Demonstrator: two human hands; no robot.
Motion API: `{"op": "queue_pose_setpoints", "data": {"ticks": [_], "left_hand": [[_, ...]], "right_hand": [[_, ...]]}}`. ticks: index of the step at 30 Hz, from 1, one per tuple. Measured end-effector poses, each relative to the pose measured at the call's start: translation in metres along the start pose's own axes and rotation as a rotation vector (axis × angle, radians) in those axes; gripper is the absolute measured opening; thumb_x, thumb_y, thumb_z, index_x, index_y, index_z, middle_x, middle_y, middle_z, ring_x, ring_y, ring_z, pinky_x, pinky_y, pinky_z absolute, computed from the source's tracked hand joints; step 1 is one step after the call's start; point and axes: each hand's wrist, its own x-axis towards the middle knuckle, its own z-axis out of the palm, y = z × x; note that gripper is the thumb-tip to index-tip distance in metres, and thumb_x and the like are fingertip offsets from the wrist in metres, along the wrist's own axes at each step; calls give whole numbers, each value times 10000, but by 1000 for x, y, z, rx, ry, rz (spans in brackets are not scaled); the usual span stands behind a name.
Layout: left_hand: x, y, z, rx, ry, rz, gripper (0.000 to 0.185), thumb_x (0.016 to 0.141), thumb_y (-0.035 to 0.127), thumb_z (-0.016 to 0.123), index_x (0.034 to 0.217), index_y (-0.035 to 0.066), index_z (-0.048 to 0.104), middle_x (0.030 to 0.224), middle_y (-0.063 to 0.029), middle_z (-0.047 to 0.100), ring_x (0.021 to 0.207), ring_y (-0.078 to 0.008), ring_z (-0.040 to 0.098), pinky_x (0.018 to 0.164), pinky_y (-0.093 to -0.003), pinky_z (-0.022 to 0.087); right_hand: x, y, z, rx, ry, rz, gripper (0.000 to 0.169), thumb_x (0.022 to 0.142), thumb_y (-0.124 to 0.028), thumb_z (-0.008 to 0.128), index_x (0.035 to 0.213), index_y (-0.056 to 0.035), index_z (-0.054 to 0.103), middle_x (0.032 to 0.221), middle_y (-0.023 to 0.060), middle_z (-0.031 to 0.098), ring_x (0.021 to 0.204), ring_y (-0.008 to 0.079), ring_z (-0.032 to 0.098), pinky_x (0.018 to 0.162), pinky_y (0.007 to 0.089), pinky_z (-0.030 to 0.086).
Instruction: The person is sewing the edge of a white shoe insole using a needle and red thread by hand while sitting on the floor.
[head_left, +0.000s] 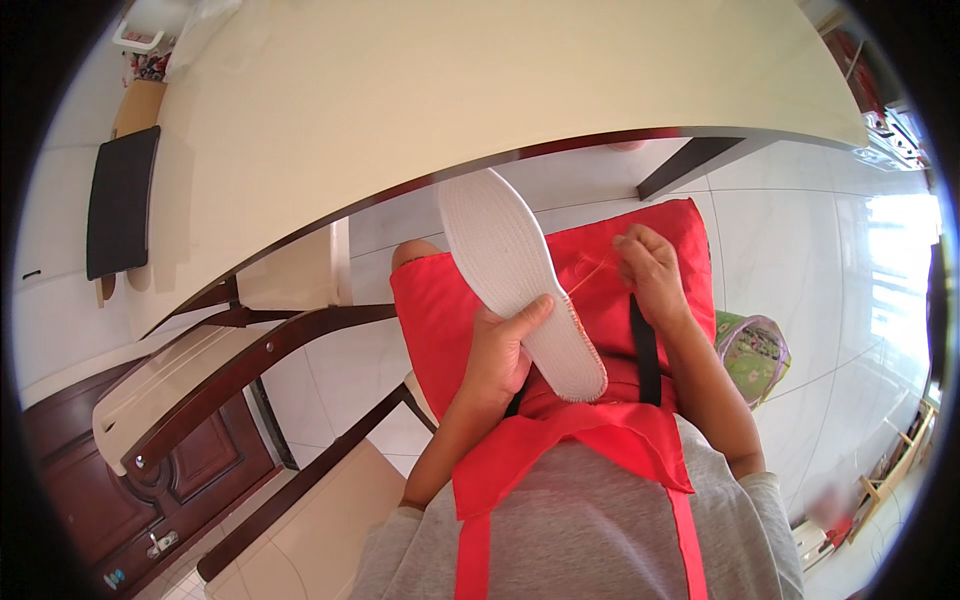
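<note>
A white shoe insole (504, 244) with rows of stitching is tilted above my lap, its wide end close to the table edge. My left hand (508, 346) grips it at the narrower middle, thumb on top. Orange-red stitches line the edge facing my right hand, down to the heel end. From that edge an orange thread (589, 276) runs to my right hand (646, 259), whose fingers are curled closed around it. Whether a needle is between those fingers cannot be told. Beneath both hands a red apron (675, 240) covers my lap.
A cream table (480, 82) with a dark edge lies in front of me. Wooden chairs with cream seats and backs (180, 382) stand at the left. A green patterned bin (752, 356) is on the tiled floor beside my right arm. A black flat panel (124, 202) is past the table's left side.
</note>
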Motion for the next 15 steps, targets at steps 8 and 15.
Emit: {"op": "queue_pose_setpoints", "data": {"ticks": [8, 15], "left_hand": [[6, 6, -9, 62, 122, 224, 209, 782, 27, 584, 982, -6, 536, 899, -70, 586, 825, -153, 564, 747, -291, 449], [8, -1, -7, 91, 177, 255, 203, 787, 21, 575, 983, -18, 540, 918, -84, 587, 831, -153, 566, 754, -281, 449]], "right_hand": [[3, 12, -20, -591, 239, -246, 165, 866, -153, 413, 967, -23, 414, 599, 121, 464, 533, 264, 475, 524, 362, 387], [-37, -23, 33, -440, -24, -366, 91, 784, -38, 537, 874, -34, 551, 739, 69, 522, 671, 149, 500, 571, 240, 411]]}}
